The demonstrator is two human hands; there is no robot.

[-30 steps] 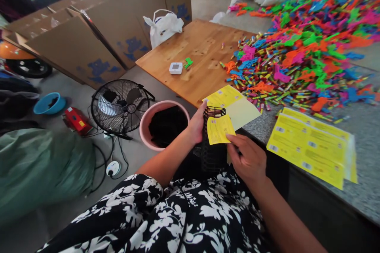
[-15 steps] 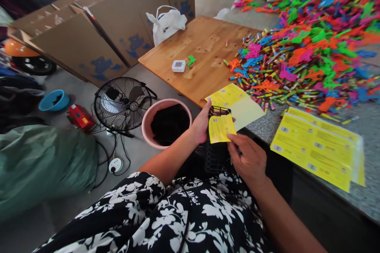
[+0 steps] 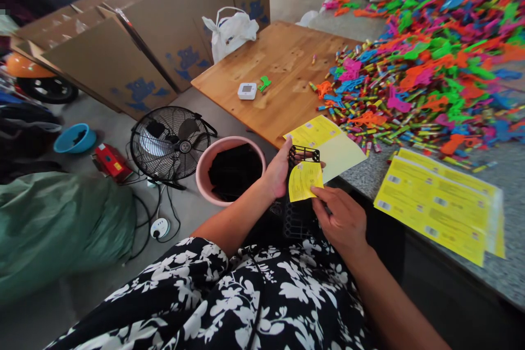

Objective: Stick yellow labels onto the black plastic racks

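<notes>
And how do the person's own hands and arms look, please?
The left hand and right hand wear no gloves, and no watch or bracelet shows on either wrist. Both forearms are uncovered. Black fabric with a white floral print meets the left one toward the elbow; no right sleeve is in view.

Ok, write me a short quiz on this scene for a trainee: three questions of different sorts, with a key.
1. What colour is the slip that the right hand pinches? A) pink B) yellow C) blue
2. True or false: the white device lies on the wooden table, beside a green piece.
3. Fill in two words: the left hand holds a black ____.

Key: 1. B. 2. True. 3. openwork frame.
</notes>
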